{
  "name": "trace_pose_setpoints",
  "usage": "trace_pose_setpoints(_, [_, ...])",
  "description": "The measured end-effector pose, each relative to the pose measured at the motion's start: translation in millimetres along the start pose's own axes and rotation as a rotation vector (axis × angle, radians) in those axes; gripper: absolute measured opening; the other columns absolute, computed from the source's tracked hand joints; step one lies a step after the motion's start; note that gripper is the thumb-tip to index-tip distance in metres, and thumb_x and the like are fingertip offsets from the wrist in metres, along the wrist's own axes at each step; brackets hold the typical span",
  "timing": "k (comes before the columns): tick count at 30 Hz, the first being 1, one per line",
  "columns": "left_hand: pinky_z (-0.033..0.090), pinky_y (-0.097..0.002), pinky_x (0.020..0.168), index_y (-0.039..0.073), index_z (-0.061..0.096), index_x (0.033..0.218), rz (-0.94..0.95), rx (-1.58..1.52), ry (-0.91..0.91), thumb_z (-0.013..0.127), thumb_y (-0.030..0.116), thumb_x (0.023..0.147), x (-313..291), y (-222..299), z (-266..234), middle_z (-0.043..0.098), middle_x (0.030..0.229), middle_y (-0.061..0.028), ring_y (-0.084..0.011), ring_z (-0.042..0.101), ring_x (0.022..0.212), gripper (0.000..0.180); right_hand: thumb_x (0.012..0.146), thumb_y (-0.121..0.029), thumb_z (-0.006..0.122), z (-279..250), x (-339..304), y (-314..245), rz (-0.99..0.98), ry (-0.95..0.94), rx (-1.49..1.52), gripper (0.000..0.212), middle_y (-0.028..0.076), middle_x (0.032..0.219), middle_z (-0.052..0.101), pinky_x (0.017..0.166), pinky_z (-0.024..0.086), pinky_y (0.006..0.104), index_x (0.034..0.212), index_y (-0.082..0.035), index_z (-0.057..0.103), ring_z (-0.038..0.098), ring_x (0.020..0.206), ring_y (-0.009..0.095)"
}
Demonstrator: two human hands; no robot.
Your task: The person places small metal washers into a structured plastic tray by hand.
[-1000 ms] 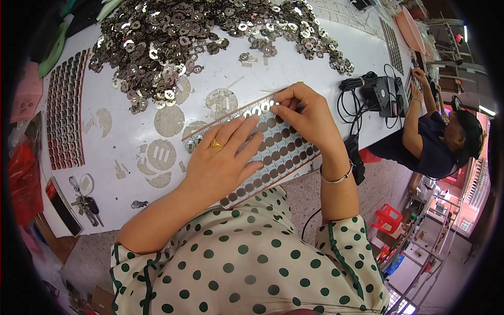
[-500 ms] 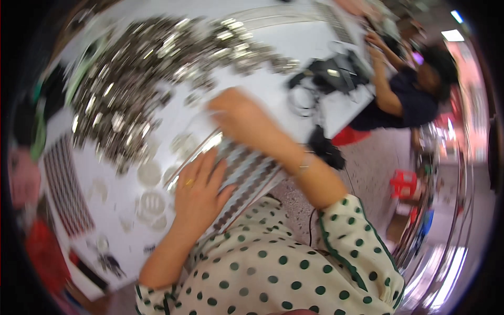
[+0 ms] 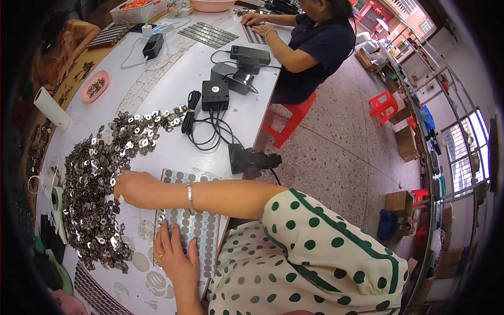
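A large heap of small shiny metal pieces with holes (image 3: 89, 210) covers the left of the table. At its near edge is my right hand (image 3: 139, 189), fingers curled and pointing down among the pieces. Whatever its fingertips pinch, if anything, is hidden. In front of me lies a flat rectangular board (image 3: 199, 236) with rows of round grey spots. My left hand (image 3: 177, 257) lies on the board's left part, fingers stretched out and thumb apart. My right forearm crosses over the board and hides part of it.
Black power adapters (image 3: 215, 94) and coiled cables lie beyond the board. A co-worker (image 3: 315, 47) handles another board at the far side. A pink dish (image 3: 95, 86) holds small pieces. Another patterned board (image 3: 97, 291) lies at lower left; a red stool (image 3: 289, 121) stands beside the table.
My right hand has moved from above the board to the heap's edge. My left hand remains on the board with fingers extended. The whole view has swung round.
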State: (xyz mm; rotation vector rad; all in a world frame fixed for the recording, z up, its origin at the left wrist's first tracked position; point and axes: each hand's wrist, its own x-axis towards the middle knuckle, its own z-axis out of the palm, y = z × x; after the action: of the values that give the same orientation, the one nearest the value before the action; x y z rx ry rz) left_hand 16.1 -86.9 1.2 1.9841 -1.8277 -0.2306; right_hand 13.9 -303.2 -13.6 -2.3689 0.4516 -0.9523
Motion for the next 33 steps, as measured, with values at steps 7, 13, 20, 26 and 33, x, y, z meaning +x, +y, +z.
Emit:
trace_pose_setpoints(7, [0.034,-0.0512,0.112,0.004,0.062,0.131,-0.013,-0.069,0.011,0.076,0.023,0.086,4,-4,-4,0.051,0.152,-0.0151,-0.0382,0.047,0.135,0.05,0.097,-0.004,0.064,-87,-27,3,0.791,-0.215,1.08,0.018,0.012,0.097,0.073,0.079,0.061,0.0313,0.113,0.002,0.072,0.072,0.086,0.018])
trace_pose_setpoints(13, [0.038,-0.048,0.109,0.007,0.065,0.128,-0.029,-0.102,0.065,0.078,0.031,0.084,3,-10,-4,0.053,0.15,-0.011,-0.0326,0.049,0.134,0.052,0.097,0.001,0.065,-111,-50,15,0.893,-0.158,1.352,0.024,0.01,0.105,0.071,0.081,0.06,0.0267,0.121,0.004,0.065,0.07,0.094,0.017])
trace_pose_setpoints(20, [0.039,-0.0464,0.109,0.01,0.066,0.128,-0.025,-0.106,0.065,0.078,0.032,0.085,-2,-10,-5,0.053,0.15,-0.0078,-0.0284,0.05,0.134,0.05,0.098,-0.003,0.067,-107,-49,12,0.909,-0.227,1.337,0.021,0.006,0.1,0.072,0.077,0.06,0.0253,0.119,0.001,0.068,0.071,0.087,0.014])
trace_pose_setpoints(26, [0.039,-0.0452,0.11,0.011,0.066,0.127,-0.013,-0.108,0.074,0.077,0.035,0.085,-3,-12,-1,0.053,0.151,-0.0057,-0.0269,0.049,0.134,0.049,0.094,-0.001,0.072,-100,-51,-11,0.341,-0.303,0.212,0.018,0.003,0.093,0.07,0.073,0.054,0.0239,0.112,-0.001,0.073,0.065,0.08,0.009])
trace_pose_setpoints(33, [0.039,-0.0438,0.111,0.012,0.067,0.127,-0.01,-0.107,0.082,0.077,0.035,0.085,-3,-12,-1,0.052,0.152,-0.0046,-0.0257,0.049,0.135,0.049,0.092,-0.004,0.071,-106,-48,-3,0.574,-0.426,0.278,0.017,0.0,0.08,0.067,0.061,0.048,0.0214,0.109,-0.003,0.074,0.059,0.07,0.004])
